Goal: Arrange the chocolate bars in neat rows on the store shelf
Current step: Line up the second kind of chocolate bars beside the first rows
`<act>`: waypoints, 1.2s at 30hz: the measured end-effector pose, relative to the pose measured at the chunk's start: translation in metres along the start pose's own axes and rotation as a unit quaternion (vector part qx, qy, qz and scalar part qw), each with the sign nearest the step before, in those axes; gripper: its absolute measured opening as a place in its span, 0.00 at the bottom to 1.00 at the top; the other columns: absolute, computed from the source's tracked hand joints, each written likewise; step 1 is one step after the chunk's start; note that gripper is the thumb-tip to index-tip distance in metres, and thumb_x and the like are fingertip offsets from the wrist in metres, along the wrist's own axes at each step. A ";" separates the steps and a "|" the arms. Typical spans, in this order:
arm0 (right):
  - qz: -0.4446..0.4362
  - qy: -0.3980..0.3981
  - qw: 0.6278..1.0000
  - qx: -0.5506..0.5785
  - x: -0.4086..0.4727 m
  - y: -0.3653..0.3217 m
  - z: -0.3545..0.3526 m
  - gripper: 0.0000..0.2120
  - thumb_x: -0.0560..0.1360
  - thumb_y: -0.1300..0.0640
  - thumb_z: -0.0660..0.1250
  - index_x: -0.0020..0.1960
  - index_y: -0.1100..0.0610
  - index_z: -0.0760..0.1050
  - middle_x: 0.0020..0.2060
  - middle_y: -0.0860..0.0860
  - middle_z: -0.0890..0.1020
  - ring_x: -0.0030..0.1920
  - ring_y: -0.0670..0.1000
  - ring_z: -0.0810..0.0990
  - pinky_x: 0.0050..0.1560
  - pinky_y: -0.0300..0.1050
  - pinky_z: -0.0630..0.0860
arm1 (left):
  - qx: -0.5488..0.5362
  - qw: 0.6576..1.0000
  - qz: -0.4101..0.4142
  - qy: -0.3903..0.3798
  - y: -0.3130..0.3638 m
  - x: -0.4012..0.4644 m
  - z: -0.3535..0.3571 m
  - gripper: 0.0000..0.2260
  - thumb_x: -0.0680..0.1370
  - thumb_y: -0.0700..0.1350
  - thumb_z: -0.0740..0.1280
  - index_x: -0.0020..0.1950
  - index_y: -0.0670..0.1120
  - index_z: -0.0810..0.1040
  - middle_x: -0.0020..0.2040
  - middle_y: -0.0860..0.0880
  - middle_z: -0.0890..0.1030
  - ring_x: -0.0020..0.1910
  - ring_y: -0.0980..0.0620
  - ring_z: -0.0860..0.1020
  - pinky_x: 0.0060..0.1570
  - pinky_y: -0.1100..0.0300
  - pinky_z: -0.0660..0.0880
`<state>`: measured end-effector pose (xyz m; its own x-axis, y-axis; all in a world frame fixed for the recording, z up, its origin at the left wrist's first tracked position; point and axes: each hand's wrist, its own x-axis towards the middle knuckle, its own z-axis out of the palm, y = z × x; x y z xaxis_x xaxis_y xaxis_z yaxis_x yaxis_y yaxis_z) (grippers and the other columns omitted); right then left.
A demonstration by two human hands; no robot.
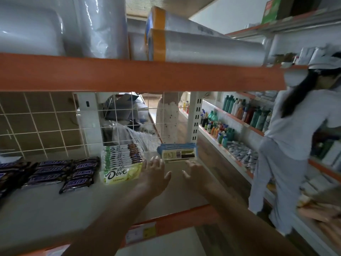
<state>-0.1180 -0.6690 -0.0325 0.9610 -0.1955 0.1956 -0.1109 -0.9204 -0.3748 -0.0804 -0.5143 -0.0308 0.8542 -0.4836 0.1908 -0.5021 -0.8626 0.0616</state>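
Note:
On the pale shelf point(46, 209) lie dark Snickers bars point(60, 172) in rows at the left. A stack of green-and-white Dove bars point(121, 161) stands in the middle, its front bar showing the Dove name. To the right sits a blue pack of bars point(178, 152) with a yellow label facing me. My left hand point(154, 174) hovers open just right of the Dove stack, fingers spread. My right hand point(195, 170) is open too, its fingertips close under the blue pack. Neither hand holds anything.
An orange beam point(129, 72) crosses overhead, carrying wrapped white rolls point(203, 47). A white wire grid point(129, 117) backs the shelf. A person in pale clothes point(287, 145) stands at the right by shelves of bottles point(230, 122). The shelf's orange front edge point(175, 220) lies below my arms.

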 end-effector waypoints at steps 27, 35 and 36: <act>-0.095 0.076 0.984 -0.128 0.061 0.034 -0.001 0.15 0.77 0.54 0.64 0.63 0.55 0.72 0.60 0.51 0.77 0.59 0.50 0.75 0.63 0.42 0.71 | 0.021 1.000 0.004 0.009 -0.002 0.033 -0.003 0.26 0.80 0.56 0.50 0.74 0.43 0.56 0.73 0.45 0.61 0.74 0.48 0.55 0.74 0.48 0.43; -0.098 0.076 0.971 -0.202 0.074 0.039 0.009 0.15 0.78 0.50 0.61 0.62 0.55 0.72 0.62 0.53 0.74 0.63 0.52 0.72 0.68 0.50 0.68 | 0.014 0.999 0.012 0.027 -0.008 0.039 -0.004 0.25 0.80 0.56 0.51 0.73 0.43 0.58 0.71 0.46 0.63 0.72 0.48 0.58 0.73 0.49 0.47; -0.098 0.077 0.972 -0.202 0.076 0.039 0.008 0.15 0.78 0.51 0.61 0.62 0.55 0.71 0.62 0.53 0.74 0.63 0.52 0.71 0.68 0.49 0.68 | 0.016 0.999 0.012 0.030 -0.009 0.040 -0.004 0.24 0.80 0.56 0.51 0.72 0.43 0.59 0.71 0.46 0.63 0.72 0.48 0.59 0.73 0.50 0.47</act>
<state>-0.0474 -0.7166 -0.0395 0.9276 -0.0236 0.3728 -0.0504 -0.9968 0.0624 -0.0423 -0.5255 -0.0194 0.8317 -0.4956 0.2503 -0.5173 -0.8555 0.0247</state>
